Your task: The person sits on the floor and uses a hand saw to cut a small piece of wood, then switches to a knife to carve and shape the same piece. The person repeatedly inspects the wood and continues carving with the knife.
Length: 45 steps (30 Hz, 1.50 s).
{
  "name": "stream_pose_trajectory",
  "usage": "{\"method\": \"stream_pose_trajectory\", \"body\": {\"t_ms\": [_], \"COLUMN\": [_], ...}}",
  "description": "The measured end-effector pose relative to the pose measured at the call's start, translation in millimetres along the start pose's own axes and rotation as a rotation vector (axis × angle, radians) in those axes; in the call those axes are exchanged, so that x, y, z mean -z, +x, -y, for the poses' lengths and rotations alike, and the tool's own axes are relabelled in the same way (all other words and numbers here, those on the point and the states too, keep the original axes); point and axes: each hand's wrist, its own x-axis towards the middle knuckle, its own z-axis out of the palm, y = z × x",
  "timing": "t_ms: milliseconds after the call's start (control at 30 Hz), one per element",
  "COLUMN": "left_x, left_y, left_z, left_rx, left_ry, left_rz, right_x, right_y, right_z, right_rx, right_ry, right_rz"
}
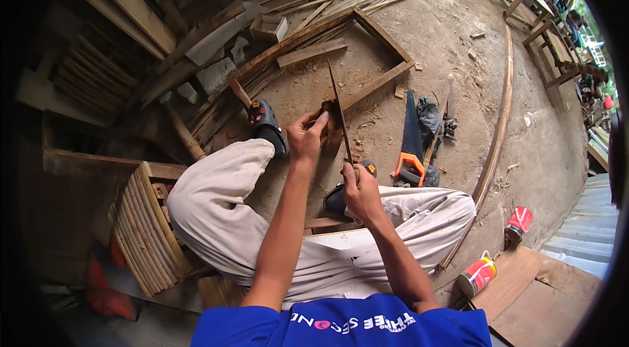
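Note:
My right hand point(362, 193) is closed round the handle of a long, narrow blade point(340, 108), which points away from me and is seen nearly edge-on. Whether it is a machete or a saw I cannot tell. Just left of the blade, my left hand point(306, 139) pinches a short dark piece of wood point(333, 121) between thumb and fingers. Blade and wood overlap in view; whether they touch is unclear. Beyond my hands a rectangular wooden frame point(383, 80) lies on the ground, with a loose board point(312, 53) across its inside.
To the right lie a handsaw point(411, 126) with an orange handle and a black plastic bag point(428, 118). Two red cans point(478, 275) stand farther right, beside plywood point(534, 298). A slatted wooden piece point(147, 229) is at my left. Wood strips point(367, 0) pile up at the back.

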Motion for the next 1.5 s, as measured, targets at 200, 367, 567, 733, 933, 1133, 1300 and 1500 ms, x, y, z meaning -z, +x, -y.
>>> {"method": "stream_pose_trajectory", "body": {"t_ms": [200,367,567,733,933,1133,1300,1500], "left_x": [-6,-6,-8,-3,-6,-10,-8,-8], "left_y": [2,0,-5,9,5,-1,-4,0], "left_z": [-3,-3,6,-3,-7,-6,-5,-4], "left_rx": [-0.052,-0.005,-0.045,0.016,0.041,0.038,0.009,0.03], "left_ry": [-0.048,-0.024,-0.073,0.061,0.006,-0.01,-0.006,-0.031], "left_rz": [-0.001,0.02,0.054,0.021,-0.007,0.013,0.02,0.005], "right_x": [16,36,13,5,24,34,7,28], "right_y": [9,1,-13,0,-2,-21,-3,4], "right_z": [6,37,1,-6,48,52,0,17], "right_rx": [-0.416,-0.345,-0.315,-0.584,-0.084,0.41,-0.299,-0.647], "right_ry": [0.425,0.263,0.298,1.214,0.48,0.391,0.243,0.9], "right_rz": [0.213,0.143,0.091,0.168,0.028,-0.123,0.096,0.191]}}
